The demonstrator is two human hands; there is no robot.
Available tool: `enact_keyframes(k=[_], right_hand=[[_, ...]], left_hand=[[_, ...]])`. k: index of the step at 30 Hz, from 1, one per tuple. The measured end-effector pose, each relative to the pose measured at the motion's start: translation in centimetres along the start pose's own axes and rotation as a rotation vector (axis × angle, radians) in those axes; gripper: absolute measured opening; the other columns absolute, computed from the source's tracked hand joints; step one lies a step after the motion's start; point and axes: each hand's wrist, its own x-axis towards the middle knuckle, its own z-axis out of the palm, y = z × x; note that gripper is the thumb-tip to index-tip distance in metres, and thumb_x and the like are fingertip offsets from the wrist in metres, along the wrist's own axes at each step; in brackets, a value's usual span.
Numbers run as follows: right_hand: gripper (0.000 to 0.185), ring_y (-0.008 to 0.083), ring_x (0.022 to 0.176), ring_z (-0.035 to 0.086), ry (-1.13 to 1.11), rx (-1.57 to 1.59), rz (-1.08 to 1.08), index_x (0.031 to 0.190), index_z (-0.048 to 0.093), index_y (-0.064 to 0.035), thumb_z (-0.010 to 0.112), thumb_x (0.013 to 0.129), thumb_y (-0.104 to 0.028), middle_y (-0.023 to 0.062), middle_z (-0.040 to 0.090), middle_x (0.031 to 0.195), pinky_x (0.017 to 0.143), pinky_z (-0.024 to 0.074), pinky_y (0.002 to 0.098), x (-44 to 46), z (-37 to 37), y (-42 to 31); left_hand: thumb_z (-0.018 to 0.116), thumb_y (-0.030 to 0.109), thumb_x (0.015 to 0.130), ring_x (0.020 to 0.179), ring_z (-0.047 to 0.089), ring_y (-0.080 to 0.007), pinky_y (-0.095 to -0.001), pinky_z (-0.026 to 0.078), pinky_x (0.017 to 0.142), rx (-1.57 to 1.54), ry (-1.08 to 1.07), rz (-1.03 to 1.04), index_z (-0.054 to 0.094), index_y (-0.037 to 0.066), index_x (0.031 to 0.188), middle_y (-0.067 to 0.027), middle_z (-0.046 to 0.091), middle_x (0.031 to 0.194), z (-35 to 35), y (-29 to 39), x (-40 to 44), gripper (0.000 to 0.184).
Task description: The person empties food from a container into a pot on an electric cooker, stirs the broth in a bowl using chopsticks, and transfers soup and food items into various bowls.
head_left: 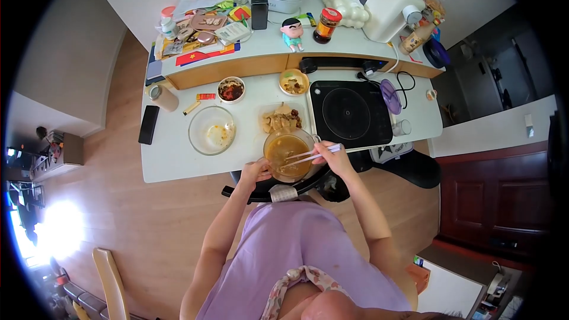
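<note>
A clear glass bowl (296,179) of brown liquid (281,147) is at the table's front edge. My left hand (256,172) is closed on the bowl's left side, its fingertips partly hidden. A pair of pale chopsticks (314,154) is gripped in my right hand (332,158), the tips slanting down into the liquid. Just behind the bowl sits a clear container (261,110) with pale pieces and dark red bits of food. To the left stands a larger glass bowl (191,136) with yellowish residue.
A black induction cooktop (347,109) lies at right, beside a purple lid-like disc (390,96). Small bowls of red-brown food (230,89) and scraps (293,83) stand behind. A bottle (164,98) and phone (148,124) are left. A cluttered raised shelf (261,53) runs along the back.
</note>
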Motion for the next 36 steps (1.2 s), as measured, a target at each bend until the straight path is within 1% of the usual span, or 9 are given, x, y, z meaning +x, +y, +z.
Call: enact_keyframes(k=[3, 7, 10, 13, 16, 19, 28, 31, 36], right_hand=[[0.027, 0.017, 0.067, 0.066, -0.042, 0.1, -0.027, 0.087, 0.063, 0.0055, 0.055, 0.091, -0.02, 0.0091, 0.064, 0.078, 0.061, 0.0527, 0.0222, -0.2, 1.7, 1.2], [0.028, 0.018, 0.071, 0.066, 0.03, 0.104, -0.126, 0.09, 0.062, 0.0071, 0.055, 0.091, -0.02, 0.0109, 0.065, 0.08, 0.064, 0.0536, 0.0243, -0.1, 2.8, 1.5], [0.029, 0.0185, 0.07, 0.066, 0.099, 0.15, -0.165, 0.089, 0.062, 0.0069, 0.053, 0.092, -0.021, 0.0114, 0.065, 0.081, 0.064, 0.0538, 0.0248, 0.0, 3.0, 1.9], [0.032, 0.0193, 0.068, 0.067, 0.184, 0.193, -0.176, 0.09, 0.062, 0.0064, 0.051, 0.093, -0.023, 0.0115, 0.064, 0.08, 0.063, 0.0538, 0.025, -0.1, 3.2, 2.4], [0.036, 0.0193, 0.068, 0.066, 0.248, 0.185, -0.194, 0.085, 0.059, 0.0035, 0.048, 0.094, -0.029, 0.012, 0.064, 0.077, 0.064, 0.0531, 0.0251, -0.3, 3.5, 2.7], [0.038, 0.0197, 0.065, 0.066, 0.301, 0.221, -0.211, 0.082, 0.057, 0.0028, 0.047, 0.095, -0.032, 0.0137, 0.064, 0.076, 0.062, 0.0536, 0.0251, -0.2, 3.5, 3.2], [0.04, 0.0218, 0.063, 0.066, 0.491, 0.374, -0.24, 0.083, 0.054, 0.0032, 0.043, 0.096, -0.033, 0.0141, 0.063, 0.073, 0.057, 0.0542, 0.0247, -0.1, 2.4, 3.5], [0.04, 0.0224, 0.064, 0.066, 0.522, 0.416, -0.263, 0.083, 0.053, 0.0036, 0.043, 0.096, -0.033, 0.0149, 0.063, 0.074, 0.057, 0.0548, 0.0257, -0.2, 2.1, 3.4], [0.04, 0.0225, 0.064, 0.066, 0.549, 0.379, -0.27, 0.084, 0.053, 0.0032, 0.043, 0.096, -0.033, 0.0149, 0.062, 0.075, 0.058, 0.0549, 0.0259, -0.5, 1.8, 2.4]], left_hand=[[0.064, 0.027, 0.075, 0.083, 0.064, -0.0229, -0.0334, 0.055, 0.075, -0.029, -0.026, -0.002, 0.06, -0.003, 0.097, -0.0159, 0.062, 0.093, 0.3, 0.1, -0.3, 0.038], [0.064, 0.026, 0.076, 0.083, 0.063, -0.0224, -0.0336, 0.055, 0.075, -0.056, -0.037, 0.004, 0.06, -0.003, 0.098, -0.0154, 0.062, 0.092, 0.5, 0.0, -0.5, 0.038], [0.064, 0.025, 0.077, 0.081, 0.064, -0.0206, -0.0305, 0.056, 0.067, -0.034, -0.032, -0.014, 0.059, 0.0, 0.101, -0.0103, 0.062, 0.096, 0.5, 0.1, -0.4, 0.035], [0.064, 0.023, 0.077, 0.08, 0.064, -0.0202, -0.0291, 0.056, 0.065, -0.012, -0.031, 0.005, 0.061, -0.002, 0.097, -0.0104, 0.062, 0.094, 0.7, 0.3, -0.8, 0.033], [0.065, 0.021, 0.076, 0.078, 0.063, -0.0197, -0.0283, 0.056, 0.065, -0.014, -0.009, 0.017, 0.062, -0.003, 0.093, -0.0105, 0.062, 0.091, 1.0, 0.5, -0.9, 0.029], [0.066, 0.021, 0.075, 0.077, 0.062, -0.0192, -0.0274, 0.056, 0.064, -0.01, -0.008, 0.031, 0.062, -0.003, 0.091, -0.0105, 0.062, 0.088, 1.1, 0.4, -0.8, 0.029], [0.067, 0.022, 0.074, 0.075, 0.062, -0.0182, -0.0258, 0.055, 0.063, 0.043, -0.003, 0.059, 0.061, -0.007, 0.09, -0.0105, 0.063, 0.084, 1.5, 0.9, -0.4, 0.033], [0.068, 0.023, 0.073, 0.073, 0.062, -0.0183, -0.0264, 0.056, 0.063, 0.022, 0.003, 0.065, 0.061, -0.006, 0.09, -0.011, 0.063, 0.085, 1.6, 0.8, -0.1, 0.034], [0.067, 0.023, 0.074, 0.071, 0.062, -0.018, -0.027, 0.056, 0.062, -0.001, 0.008, 0.026, 0.062, -0.003, 0.089, -0.0101, 0.062, 0.084, 1.4, 0.6, 0.4, 0.031]])
